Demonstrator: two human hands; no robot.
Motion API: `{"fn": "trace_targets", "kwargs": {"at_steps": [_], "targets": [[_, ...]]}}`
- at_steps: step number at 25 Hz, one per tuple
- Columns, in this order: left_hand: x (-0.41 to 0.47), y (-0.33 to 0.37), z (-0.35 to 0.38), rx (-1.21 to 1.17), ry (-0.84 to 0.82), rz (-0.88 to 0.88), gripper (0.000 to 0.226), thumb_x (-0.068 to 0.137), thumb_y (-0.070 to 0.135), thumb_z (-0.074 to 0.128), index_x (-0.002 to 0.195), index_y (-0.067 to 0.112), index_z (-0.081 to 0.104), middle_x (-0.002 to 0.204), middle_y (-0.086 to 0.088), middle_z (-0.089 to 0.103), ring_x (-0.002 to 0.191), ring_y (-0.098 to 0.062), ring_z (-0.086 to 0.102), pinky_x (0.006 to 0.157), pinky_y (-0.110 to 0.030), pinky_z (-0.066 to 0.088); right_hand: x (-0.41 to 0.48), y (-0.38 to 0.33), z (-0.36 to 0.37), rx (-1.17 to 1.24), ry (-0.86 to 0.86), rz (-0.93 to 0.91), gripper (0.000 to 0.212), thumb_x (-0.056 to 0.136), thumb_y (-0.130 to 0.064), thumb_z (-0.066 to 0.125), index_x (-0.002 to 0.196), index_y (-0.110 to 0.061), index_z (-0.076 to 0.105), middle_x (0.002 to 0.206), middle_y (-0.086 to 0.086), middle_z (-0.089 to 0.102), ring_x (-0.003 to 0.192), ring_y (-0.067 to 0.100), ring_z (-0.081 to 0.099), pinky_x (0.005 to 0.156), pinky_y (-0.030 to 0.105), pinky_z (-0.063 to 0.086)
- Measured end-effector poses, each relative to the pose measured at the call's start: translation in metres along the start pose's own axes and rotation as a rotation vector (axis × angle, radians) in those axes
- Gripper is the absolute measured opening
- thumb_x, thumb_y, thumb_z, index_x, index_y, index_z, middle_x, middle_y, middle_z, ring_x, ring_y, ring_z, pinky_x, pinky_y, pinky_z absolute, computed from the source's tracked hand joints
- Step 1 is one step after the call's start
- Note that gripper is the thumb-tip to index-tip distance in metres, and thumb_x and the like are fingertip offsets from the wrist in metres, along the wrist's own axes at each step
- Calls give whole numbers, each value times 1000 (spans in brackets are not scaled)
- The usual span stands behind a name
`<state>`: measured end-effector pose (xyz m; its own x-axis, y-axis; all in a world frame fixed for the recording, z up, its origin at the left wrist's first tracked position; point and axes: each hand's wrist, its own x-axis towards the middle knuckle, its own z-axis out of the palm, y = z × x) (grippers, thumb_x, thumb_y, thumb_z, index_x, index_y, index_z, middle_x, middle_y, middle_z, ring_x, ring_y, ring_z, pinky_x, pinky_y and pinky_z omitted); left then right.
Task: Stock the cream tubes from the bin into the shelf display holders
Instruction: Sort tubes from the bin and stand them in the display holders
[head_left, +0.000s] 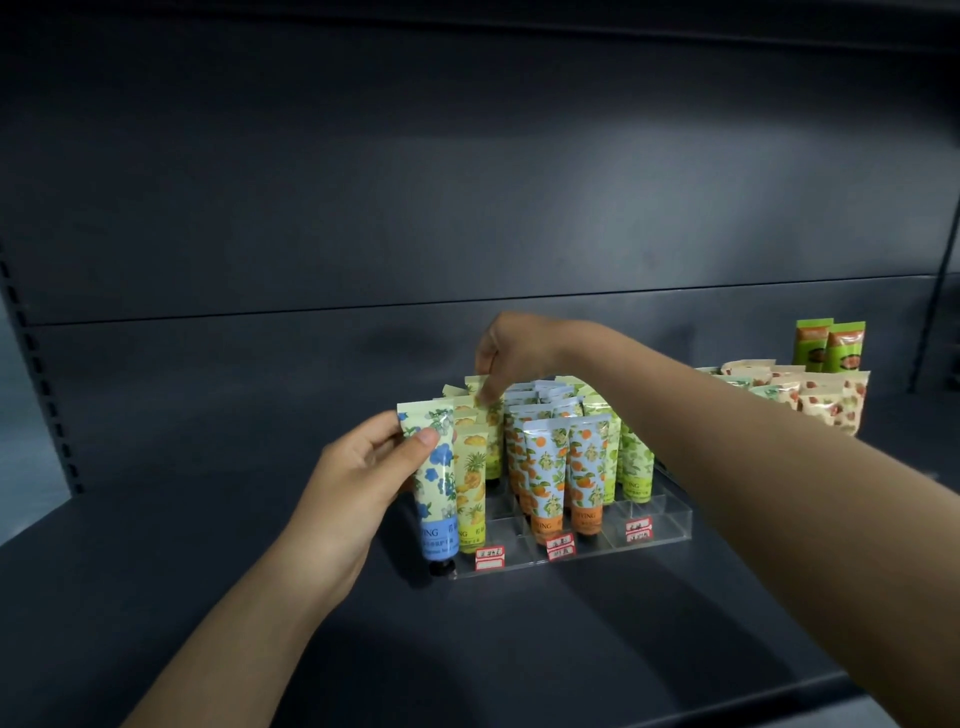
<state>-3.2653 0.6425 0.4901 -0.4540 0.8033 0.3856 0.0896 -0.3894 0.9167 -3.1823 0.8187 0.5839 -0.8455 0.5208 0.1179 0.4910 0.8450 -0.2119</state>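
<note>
While in left hand (358, 483), blue tube (439, 499)

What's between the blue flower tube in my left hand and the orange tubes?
Head view: yellow pineapple tubes separate the blue flower tube from the orange tubes.

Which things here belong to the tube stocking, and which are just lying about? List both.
Job: blue-flower tube gripped by the left hand; yellow tube pinched by the right hand; orange tubes; green tubes; clear display holder.
Lying about: snack pouches; green packets, off to the right.
</note>
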Motion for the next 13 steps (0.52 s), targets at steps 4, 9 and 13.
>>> {"fn": "trace_targets", "kwargs": {"at_steps": [4, 9, 13], "targets": [[1, 0, 0, -4, 2, -1, 23, 82, 12, 56, 103, 12, 67, 100, -7, 73, 95, -19, 68, 91, -36, 50, 0, -2, -2, 0, -26, 6, 28, 75, -24, 76, 98, -9, 69, 90, -2, 64, 83, 14, 56, 67, 23, 41], [0, 0, 0, 4, -8, -1, 21, 85, 10, 55, 102, 14, 67, 99, -5, 73, 94, -17, 69, 89, -31, 53, 1, -2, 7, -53, -78, 11, 32, 76, -25, 76, 103, -10, 69, 97, -3, 63, 89, 14, 56, 78, 26, 41], [0, 0, 0, 9, -16, 2, 21, 86, 9, 54, 102, 13, 67, 99, -4, 73, 92, -15, 69, 84, -26, 55, 0, -1, 10, -41, -64, 14, 36, 76, -25, 76, 107, -10, 68, 94, -7, 58, 90, 12, 54, 78, 25, 39]]}}
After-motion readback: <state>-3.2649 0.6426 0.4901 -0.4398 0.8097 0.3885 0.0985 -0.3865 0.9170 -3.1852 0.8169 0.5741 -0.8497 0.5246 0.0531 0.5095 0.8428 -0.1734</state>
